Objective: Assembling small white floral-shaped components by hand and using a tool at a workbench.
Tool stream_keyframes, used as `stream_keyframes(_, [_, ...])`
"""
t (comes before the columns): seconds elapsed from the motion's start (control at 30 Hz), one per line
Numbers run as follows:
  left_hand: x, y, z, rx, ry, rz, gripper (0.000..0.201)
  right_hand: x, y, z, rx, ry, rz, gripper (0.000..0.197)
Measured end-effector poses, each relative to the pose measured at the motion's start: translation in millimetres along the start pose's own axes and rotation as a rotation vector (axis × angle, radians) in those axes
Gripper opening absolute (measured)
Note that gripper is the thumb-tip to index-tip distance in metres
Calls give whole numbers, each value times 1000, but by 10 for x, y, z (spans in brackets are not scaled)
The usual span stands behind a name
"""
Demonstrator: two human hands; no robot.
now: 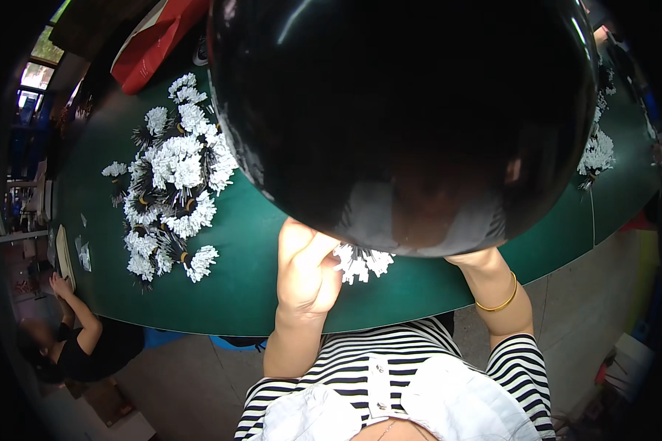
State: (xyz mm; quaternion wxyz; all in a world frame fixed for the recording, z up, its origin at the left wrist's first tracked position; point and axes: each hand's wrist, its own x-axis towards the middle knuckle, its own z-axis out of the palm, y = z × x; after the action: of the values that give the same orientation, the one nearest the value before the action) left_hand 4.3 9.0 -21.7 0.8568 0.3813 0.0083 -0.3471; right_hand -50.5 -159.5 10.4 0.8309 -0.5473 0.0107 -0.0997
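My left hand (307,268) is raised over the near edge of the green table, its fingers curled closed. At its fingertips is a small bundle of short black wires with white connector ends (362,264), and the hand appears to grip it. My right hand (478,257) reaches in from the other side, a gold bangle on its wrist. A large glossy black dome (404,132) covers its fingers and the upper part of the bundle. More bundles of white-ended black wires (176,165) lie heaped on the table to the left, some bound with yellowish bands.
The green table (250,287) curves round in front of me. Further wire bundles (598,151) lie at its right side. A red bag (151,48) is at the far left. Another person (88,338) sits at the left edge, arms on the table beside a pale strip (65,257).
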Motion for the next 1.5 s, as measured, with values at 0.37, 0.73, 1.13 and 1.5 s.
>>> stream_keyframes(0.37, [-70,90,56,53,3,15,19,22,-58,160,-10,126,-24,24])
stream_keyframes(0.73, [-66,79,217,136,-70,250,24,18,85,1,-17,46,62,16])
stream_keyframes(1.13, [-96,70,207,419,-48,289,15,-6,-23,6,-284,-66,2,22])
stream_keyframes(1.5, [-73,82,242,431,27,271,7,23,56,-5,-64,-59,119,12])
